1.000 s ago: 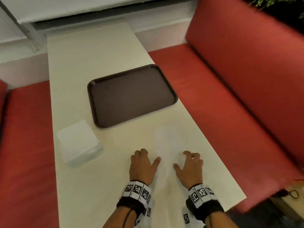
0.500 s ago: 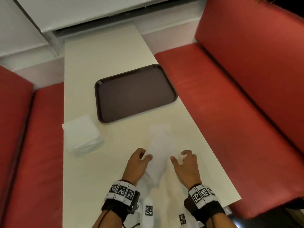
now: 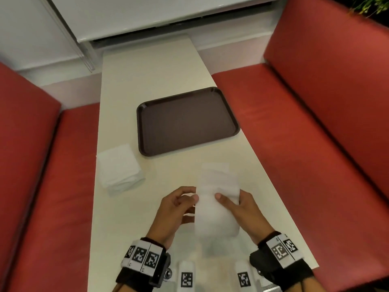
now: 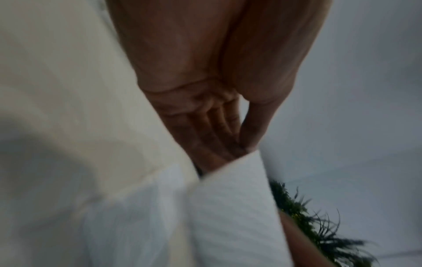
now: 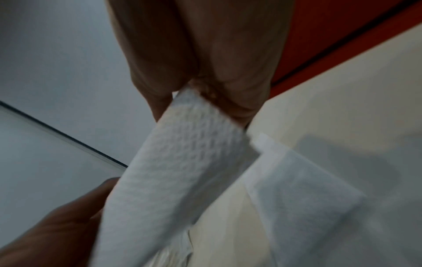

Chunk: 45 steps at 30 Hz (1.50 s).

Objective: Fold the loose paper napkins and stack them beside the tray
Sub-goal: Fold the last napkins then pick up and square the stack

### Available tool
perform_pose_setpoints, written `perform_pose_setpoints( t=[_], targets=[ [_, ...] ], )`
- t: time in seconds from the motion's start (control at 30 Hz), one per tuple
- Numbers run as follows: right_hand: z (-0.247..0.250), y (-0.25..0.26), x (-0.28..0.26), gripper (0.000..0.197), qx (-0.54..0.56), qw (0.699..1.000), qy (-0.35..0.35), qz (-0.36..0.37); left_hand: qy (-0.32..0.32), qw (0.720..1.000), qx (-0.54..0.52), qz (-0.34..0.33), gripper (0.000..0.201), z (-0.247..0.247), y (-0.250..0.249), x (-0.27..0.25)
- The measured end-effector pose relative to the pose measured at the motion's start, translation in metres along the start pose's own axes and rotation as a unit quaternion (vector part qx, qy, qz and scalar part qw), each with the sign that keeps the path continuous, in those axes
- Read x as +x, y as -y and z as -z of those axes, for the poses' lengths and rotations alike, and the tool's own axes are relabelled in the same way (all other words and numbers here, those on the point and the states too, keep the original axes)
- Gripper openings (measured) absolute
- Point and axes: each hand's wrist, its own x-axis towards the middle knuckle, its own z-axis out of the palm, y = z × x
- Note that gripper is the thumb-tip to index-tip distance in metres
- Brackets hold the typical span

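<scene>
With the napkin [image 3: 216, 199] lifted off the table [image 3: 147, 85] short of the tray [image 3: 187, 121], pinched at its edges by the left hand [image 3: 174, 209] and right hand [image 3: 242, 209], a crooked fold or tear could be caused by uneven pull.

The tabletop [image 3: 147, 81] is a pale cream, plain and unpatterned. On it the tray [image 3: 145, 131] is dark brown with a faint fine texture across its floor. The held napkin [image 3: 216, 199] is white with an embossed waffle-like dimple pattern, seen clearly in the right wrist view [image 5: 182, 153]. The stack of napkins [image 3: 120, 167] is white too. The bench seats [image 3: 294, 144] are red. The wrist bands [image 3: 143, 256] carry black-and-white square markers. A green plant [image 3: 370, 5] shows at the corner.
</scene>
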Motion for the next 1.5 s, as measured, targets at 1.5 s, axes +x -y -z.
perform_pose_setpoints(
  t=[1.5],
  targets=[
    [-0.032,-0.073,0.108,0.032,-0.430,0.839,-0.328,-0.055,-0.207,0.869,0.391,-0.221,0.027,0.138,0.014,0.039]
  ],
)
